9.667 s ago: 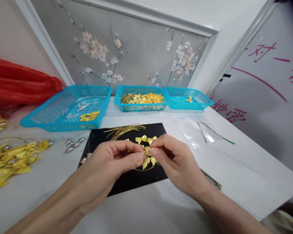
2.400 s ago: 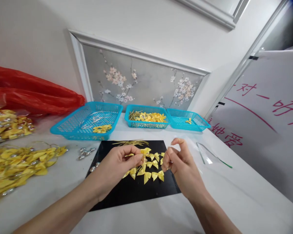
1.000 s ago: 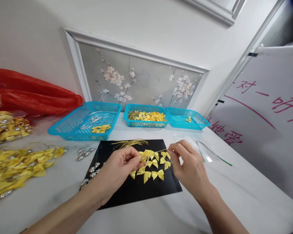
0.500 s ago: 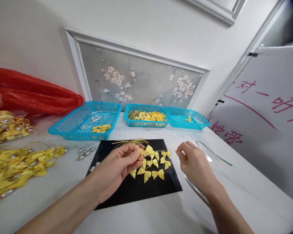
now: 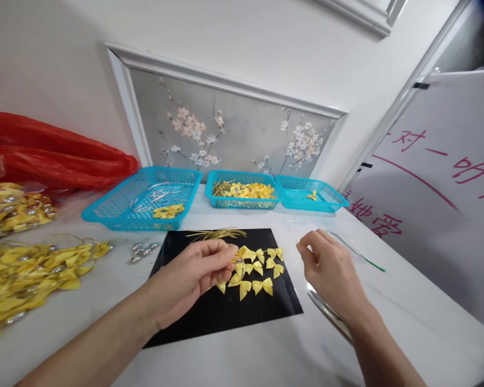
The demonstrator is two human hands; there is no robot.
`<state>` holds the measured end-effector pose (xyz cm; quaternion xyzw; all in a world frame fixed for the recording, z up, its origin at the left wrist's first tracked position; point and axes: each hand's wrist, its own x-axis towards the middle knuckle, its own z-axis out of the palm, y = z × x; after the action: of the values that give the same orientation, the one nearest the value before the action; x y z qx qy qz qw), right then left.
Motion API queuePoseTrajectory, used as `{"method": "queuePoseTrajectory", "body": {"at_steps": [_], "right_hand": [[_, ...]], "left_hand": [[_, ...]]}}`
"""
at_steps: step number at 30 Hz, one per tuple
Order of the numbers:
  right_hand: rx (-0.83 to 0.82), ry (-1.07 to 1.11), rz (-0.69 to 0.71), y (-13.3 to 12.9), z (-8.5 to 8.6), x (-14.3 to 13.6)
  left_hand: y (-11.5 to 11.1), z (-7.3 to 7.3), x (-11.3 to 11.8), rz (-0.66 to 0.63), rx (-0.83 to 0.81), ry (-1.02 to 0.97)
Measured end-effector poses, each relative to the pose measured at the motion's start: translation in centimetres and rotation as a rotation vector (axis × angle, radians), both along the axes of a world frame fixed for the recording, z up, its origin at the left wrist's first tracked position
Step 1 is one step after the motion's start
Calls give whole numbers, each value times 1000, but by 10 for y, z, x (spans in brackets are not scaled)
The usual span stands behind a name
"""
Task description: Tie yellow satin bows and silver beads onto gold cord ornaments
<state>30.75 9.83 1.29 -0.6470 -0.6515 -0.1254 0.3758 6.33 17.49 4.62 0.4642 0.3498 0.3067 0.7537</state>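
My left hand (image 5: 197, 274) is closed in a pinch over the black board (image 5: 262, 314), with a yellow ribbon bow (image 5: 239, 257) at its fingertips, partly hidden by them. Several loose yellow bows (image 5: 253, 267) lie on the board beside those fingers. Off the board's right edge is my right hand (image 5: 333, 274), thumb and forefinger pressed together; whatever they hold is too fine to make out. A silver metal tool (image 5: 326, 309) lies partly under my right wrist. Thin gold ties (image 5: 218, 234) rest along the board's far edge.
Silver beads (image 5: 142, 251) sit left of the board, near a heap of yellow bows with beads (image 5: 36, 274). Blue baskets (image 5: 145, 223) stand along the wall, before a framed picture (image 5: 242, 134). A red bag (image 5: 56, 150) is at far left; a green-tipped strip (image 5: 363, 255) lies right.
My right hand has moved slightly to the right, away from the left hand. The left hand keeps its pinch on the bow, and the view has shifted a little.
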Motion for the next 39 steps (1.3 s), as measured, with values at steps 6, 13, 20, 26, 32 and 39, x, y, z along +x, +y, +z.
{"method": "queuePoseTrajectory", "body": {"at_steps": [6,13,20,26,32,39], "right_hand": [[43,3,6,-2,2,-5],[73,-2,45,-3,4,-8],[132,-12,63,-6,9,-9],[228,-36,14,-9,14,-7],[315,-41,-64,-12,16,-1],[448,-30,-173,-15,18,10]], "left_hand": [[-1,-4,1,16,265,181],[1,-10,2,77,427,261],[2,-10,5,34,484,330],[8,-18,3,14,629,462],[13,-20,2,56,688,527],[13,-19,2,69,739,559]]}}
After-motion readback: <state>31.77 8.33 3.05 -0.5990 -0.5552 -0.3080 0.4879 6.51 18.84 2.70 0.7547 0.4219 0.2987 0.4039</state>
